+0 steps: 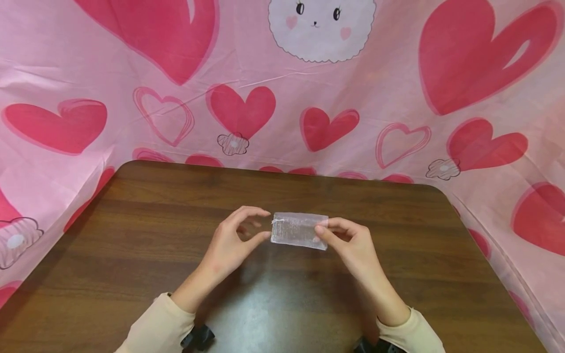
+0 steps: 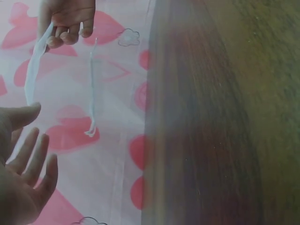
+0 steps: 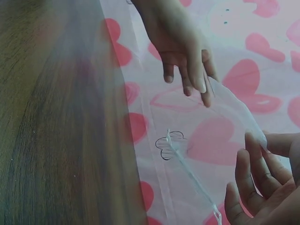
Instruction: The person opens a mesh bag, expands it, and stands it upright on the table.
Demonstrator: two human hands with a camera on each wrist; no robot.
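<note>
A thin, translucent rectangular sheet or pouch (image 1: 296, 230) is in the air above the table. My right hand (image 1: 355, 242) pinches its right end between thumb and fingers. At the opposite end, my left hand (image 1: 229, 242) has thumb and fingers parted beside the edge; whether they touch it is unclear. The left wrist view shows the sheet (image 2: 33, 75) nearly edge-on between my left hand (image 2: 23, 164) and right hand (image 2: 70, 21). A white, cord-like strip (image 3: 192, 173) runs beside the sheet in the right wrist view, below my left hand (image 3: 180, 44) and left of my right hand (image 3: 267, 180).
The brown wooden table (image 1: 176, 196) has rounded far corners. Pink cloth with red hearts (image 1: 247, 63) hangs behind it and along both sides. Dark devices (image 1: 198, 338) sit by both sleeves at the lower edge of the head view.
</note>
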